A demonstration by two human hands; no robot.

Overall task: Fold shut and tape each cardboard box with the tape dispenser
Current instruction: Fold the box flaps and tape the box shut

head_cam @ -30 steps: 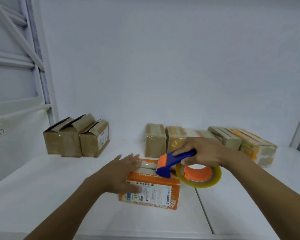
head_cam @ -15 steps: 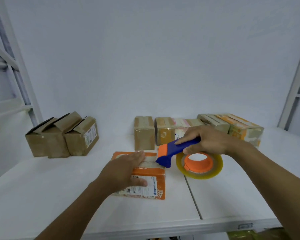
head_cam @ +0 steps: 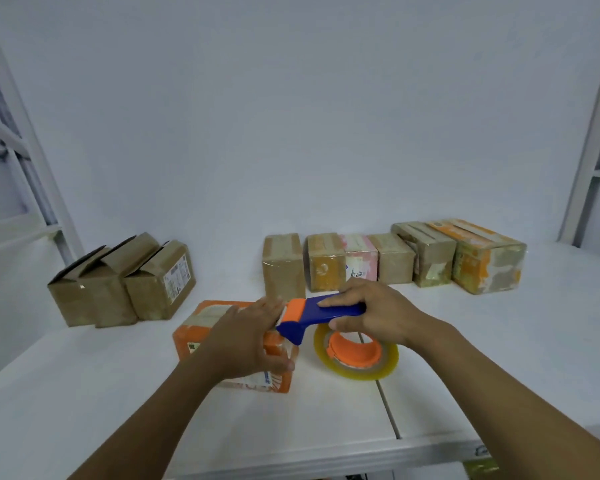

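Now, table [head_cam: 84, 393]: white, bare toward front edge.
Taped boxes [head_cam: 395, 261]: shut, row along back.
Open brown boxes [head_cam: 118, 289]: back left, flaps up.
Orange box [head_cam: 194, 337]: centre; label print unreadable.
Tape dispenser [head_cam: 302, 320]: nose at orange box's right edge.
Left hand [head_cam: 246, 337]: flat, pressing box top.
Right hand [head_cam: 378, 313]: clenched round dispenser handle.

2 hands, 2 forearms in view, all bare. Bare left hand [head_cam: 243, 336]: knuckles faint, thumbnail [head_cam: 289, 366] short. Bare right hand [head_cam: 378, 313]: knuckle ridges plain, creases at wrist. Bare left forearm [head_cam: 160, 420]: slim, uncovered up to bottom frame edge. Bare right forearm [head_cam: 499, 386]: uncovered up to lower right frame corner, looks broader near edge through wide-angle lens. Finer skin detail too blurred to tell.
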